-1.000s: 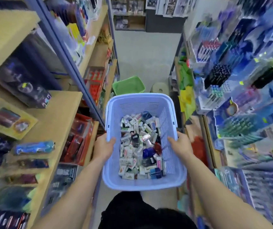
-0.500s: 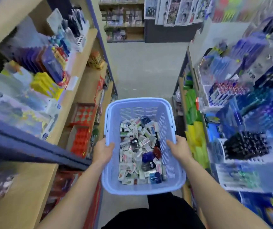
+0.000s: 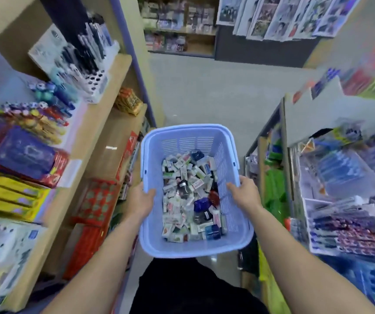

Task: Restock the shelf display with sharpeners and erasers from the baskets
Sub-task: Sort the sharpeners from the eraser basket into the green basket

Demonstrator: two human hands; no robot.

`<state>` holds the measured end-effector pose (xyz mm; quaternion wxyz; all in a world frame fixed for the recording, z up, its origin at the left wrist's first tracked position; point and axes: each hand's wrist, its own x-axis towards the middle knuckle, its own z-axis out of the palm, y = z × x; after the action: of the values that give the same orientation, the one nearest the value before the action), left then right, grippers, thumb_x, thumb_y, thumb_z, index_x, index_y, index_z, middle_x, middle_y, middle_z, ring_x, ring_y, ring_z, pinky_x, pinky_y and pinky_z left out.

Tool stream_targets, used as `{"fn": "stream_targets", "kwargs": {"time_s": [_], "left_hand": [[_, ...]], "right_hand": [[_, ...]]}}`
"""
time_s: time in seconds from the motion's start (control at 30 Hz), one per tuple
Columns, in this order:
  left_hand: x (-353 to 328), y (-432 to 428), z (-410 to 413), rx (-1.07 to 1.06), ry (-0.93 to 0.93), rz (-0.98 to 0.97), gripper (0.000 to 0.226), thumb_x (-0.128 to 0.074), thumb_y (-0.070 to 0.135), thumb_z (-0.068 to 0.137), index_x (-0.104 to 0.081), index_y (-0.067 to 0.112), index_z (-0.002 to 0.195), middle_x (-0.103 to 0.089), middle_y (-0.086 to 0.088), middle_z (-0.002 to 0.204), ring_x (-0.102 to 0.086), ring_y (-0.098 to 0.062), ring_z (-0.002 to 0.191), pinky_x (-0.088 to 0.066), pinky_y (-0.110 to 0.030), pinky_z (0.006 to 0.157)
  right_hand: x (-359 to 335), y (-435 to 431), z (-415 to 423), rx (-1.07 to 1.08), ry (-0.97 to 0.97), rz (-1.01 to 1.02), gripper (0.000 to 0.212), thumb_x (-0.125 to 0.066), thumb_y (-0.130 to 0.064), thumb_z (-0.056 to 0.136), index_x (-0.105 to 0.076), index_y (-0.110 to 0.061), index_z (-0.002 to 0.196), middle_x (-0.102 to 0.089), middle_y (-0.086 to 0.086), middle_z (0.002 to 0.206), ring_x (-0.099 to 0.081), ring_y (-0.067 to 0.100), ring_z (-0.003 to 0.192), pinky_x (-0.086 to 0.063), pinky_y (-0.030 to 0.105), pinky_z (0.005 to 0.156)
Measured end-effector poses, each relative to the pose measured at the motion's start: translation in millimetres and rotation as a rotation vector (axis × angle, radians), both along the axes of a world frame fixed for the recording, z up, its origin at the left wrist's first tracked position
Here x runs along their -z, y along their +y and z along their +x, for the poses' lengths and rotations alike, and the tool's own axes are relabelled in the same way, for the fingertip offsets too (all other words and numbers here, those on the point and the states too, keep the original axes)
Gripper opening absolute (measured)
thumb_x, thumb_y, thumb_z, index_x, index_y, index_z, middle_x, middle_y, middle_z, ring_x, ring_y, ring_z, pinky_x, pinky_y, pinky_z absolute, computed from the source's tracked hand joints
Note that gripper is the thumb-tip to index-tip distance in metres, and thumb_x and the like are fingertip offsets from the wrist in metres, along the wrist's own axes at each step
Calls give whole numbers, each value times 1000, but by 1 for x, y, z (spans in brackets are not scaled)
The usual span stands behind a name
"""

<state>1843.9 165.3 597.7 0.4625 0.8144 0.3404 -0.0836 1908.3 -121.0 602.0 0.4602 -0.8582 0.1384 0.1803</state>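
still, left grip (image 3: 141, 198) and right grip (image 3: 245, 191) are clutching the basket (image 3: 183, 248) rim, advancing down the aisle; shelves (image 3: 105, 94) are flanking grey floor (image 3: 204, 91).

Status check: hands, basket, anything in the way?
Gripping blue basket side rims: left hand, right hand. Basket carries small boxed stock. Stocked shelves close either side.

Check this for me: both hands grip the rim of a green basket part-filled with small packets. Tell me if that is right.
One error: the basket is light blue, not green, as the head view shows. The left hand and right hand do grip its rim, and small packets part-fill it.
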Motion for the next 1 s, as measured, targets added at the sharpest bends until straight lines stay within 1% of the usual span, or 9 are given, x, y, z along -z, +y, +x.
{"fn": "stream_targets", "kwargs": {"time_s": [0.1, 0.17, 0.3, 0.43, 0.57, 0.7, 0.83, 0.93, 1.0], "left_hand": [[12, 18, 60, -51, -24, -63, 23, -59, 13, 99, -67, 10, 121, -71, -7, 104, -66, -26, 87, -47, -29, 73], [14, 31, 97, -84, -12, -93, 21, -60, 14, 99, -68, 9, 118, -72, -7, 99, -66, -23, 81, -47, -29, 68], [5, 51, 153, -156, -23, -115, 14, -59, 16, 99, -66, 15, 111, -69, 4, 88, -63, -12, 76, -48, -30, 69], [1, 67, 192, -229, -37, -125, 16, -57, 18, 99, -67, 15, 111, -72, -5, 97, -65, -18, 79, -54, -35, 72], [6, 77, 221, -319, -36, -123, 21, -56, 18, 100, -65, 15, 118, -70, -4, 105, -66, -25, 88, -51, -34, 76], [21, 78, 247, -430, -47, -134, 21, -57, 16, 100, -66, 10, 118, -70, -8, 105, -67, -30, 94, -55, -40, 83], [38, 64, 269, -567, -14, -154, 18, -54, 15, 102, -65, 12, 117, -67, -1, 99, -63, -24, 87, -47, -31, 76], [57, 48, 284, -679, 33, -105, 21, -55, 28, 101, -65, 19, 117, -64, 10, 95, -62, -18, 84, -54, -35, 79], [73, 34, 291, -776, 113, -105, 25, -56, 30, 99, -66, 14, 116, -72, -4, 98, -68, -26, 83, -58, -43, 78]], "right_hand": [[0, 20, 70, -44, -1, -60, 6, -64, -16, 95, -66, -12, 91, -62, 0, 67, -56, 17, 57, -43, 26, 49], [-6, 36, 114, -66, 1, -103, 5, -63, -16, 95, -64, -13, 91, -59, -1, 64, -53, 15, 54, -41, 25, 49], [-29, 69, 197, -166, -23, -202, 15, -62, -19, 97, -56, -14, 85, -52, -3, 59, -48, 12, 50, -34, 24, 43], [-40, 99, 268, -264, -16, -198, 13, -61, -19, 98, -59, -12, 87, -55, 0, 63, -51, 18, 54, -37, 25, 46], [-36, 126, 322, -343, -7, -164, 7, -62, -18, 97, -61, -14, 92, -58, 0, 64, -53, 19, 55, -42, 27, 54], [-18, 144, 369, -439, -2, -191, 6, -63, -18, 97, -61, -13, 95, -59, -3, 61, -53, 13, 50, -42, 25, 49], [5, 159, 415, -574, 8, -171, 3, -61, -12, 99, -58, -12, 99, -58, 0, 65, -53, 13, 52, -39, 13, 40], [33, 166, 453, -730, 35, -169, 2, -61, -10, 99, -62, -10, 97, -63, 2, 65, -56, 21, 53, -47, 21, 42], [54, 167, 478, -839, 56, -168, 8, -62, -8, 96, -63, -10, 88, -63, 5, 62, -55, 23, 53, -55, 38, 52]]}}
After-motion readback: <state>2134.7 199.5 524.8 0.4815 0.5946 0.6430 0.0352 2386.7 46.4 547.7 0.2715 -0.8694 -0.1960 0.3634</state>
